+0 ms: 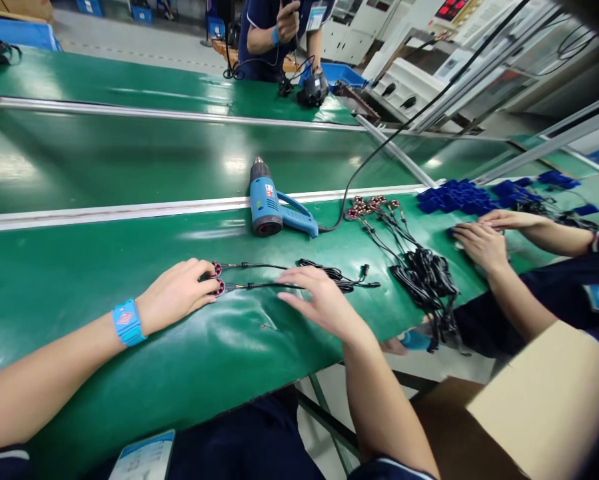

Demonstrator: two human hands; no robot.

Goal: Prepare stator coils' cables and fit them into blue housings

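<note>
Two small round motor stators (220, 288) with copper windings lie side by side on the green work surface. My left hand (179, 293), wearing a blue wristband, has its fingertips closed over their left edges. From each stator a thin black cable (259, 286) runs right to a coiled bundle ending in a plug (364, 271). Over these cables hovers my right hand (324, 300), thumb and fingers apart; whether it touches a cable is hard to tell. Beyond the cables, a blue heat gun (266, 203) stands with its nozzle up.
Right of my right hand lies a pile of stators (372, 205) with bundled black cables (424, 273) hanging over the edge. A co-worker's hands (484, 243) work beside blue pieces (454, 197). The heat gun's cord (369, 160) rises right. A cardboard box (549, 393) stands lower right.
</note>
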